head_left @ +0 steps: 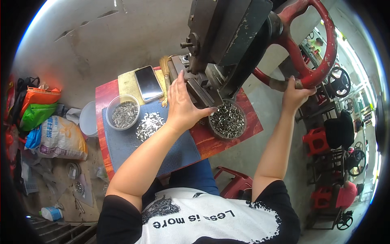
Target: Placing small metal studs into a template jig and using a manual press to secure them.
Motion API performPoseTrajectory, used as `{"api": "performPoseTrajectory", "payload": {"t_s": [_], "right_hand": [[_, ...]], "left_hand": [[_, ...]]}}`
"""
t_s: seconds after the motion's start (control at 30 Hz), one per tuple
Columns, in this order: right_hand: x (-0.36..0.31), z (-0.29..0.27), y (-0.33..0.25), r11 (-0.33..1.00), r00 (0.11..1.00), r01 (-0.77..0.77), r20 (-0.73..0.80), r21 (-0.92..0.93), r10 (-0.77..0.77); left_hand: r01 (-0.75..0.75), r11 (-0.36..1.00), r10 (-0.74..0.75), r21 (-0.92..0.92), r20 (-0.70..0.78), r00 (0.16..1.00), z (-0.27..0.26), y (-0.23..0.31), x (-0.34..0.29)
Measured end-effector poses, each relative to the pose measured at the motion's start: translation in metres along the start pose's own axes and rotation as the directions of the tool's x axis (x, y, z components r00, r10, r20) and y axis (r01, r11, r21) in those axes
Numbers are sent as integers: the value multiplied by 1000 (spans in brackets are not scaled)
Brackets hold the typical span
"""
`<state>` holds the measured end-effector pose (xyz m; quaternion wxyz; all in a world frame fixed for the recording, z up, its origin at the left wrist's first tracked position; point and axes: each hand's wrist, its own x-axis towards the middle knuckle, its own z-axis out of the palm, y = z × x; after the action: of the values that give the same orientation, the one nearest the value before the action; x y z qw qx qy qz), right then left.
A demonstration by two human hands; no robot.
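Observation:
A dark metal hand press (pixel 227 32) stands at the table's far side, with a large red handwheel (pixel 331 44) on its right. My right hand (pixel 297 94) is wrapped round the wheel's lower rim. Fingers and thumb spread, my left hand (pixel 183 101) lies against the near left side of the press's metal die block (pixel 200 92). Whether its fingertips touch a small part there is hidden. Left of that hand, a pile of small shiny metal pieces (pixel 150 127) lies on a blue ribbed mat (pixel 174 152). A round tub of dark metal pieces (pixel 227 120) sits below the press.
A clear bowl of metal pieces (pixel 124 114) stands on the mat's left. Behind it, a phone (pixel 149 83) lies on a yellow cloth (pixel 128 86) beside a brush (pixel 165 67). Bags (pixel 61 136) crowd the left floor. A red stool (pixel 233 185) stands near my legs; other workbenches line the right.

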<state>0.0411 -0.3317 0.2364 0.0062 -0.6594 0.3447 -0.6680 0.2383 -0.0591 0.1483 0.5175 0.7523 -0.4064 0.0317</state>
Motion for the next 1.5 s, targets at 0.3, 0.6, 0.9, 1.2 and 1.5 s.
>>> {"api": "performPoseTrajectory", "payload": {"t_s": [0.3,0.6,0.9,1.2,1.5], "right_hand": [[126,-43,-67,996,930,-23,364,-83,51],[108,-25,-44,915,977,-164,186,369,100],[37,3,-23,868,997,-74,9,491,80],[16,8,-17,869,988,-131,-6,478,153],[-63,-37,-41,867,848,-490,275,87,452]], "left_hand": [[-12,998,19,-64,99,995,1,-45,60],[13,997,0,-72,176,984,4,-49,75],[32,999,-25,-42,161,987,-2,-32,50],[6,999,-7,39,31,1000,-5,-4,2],[-366,930,366,19,-97,925,-6,16,4]]}}
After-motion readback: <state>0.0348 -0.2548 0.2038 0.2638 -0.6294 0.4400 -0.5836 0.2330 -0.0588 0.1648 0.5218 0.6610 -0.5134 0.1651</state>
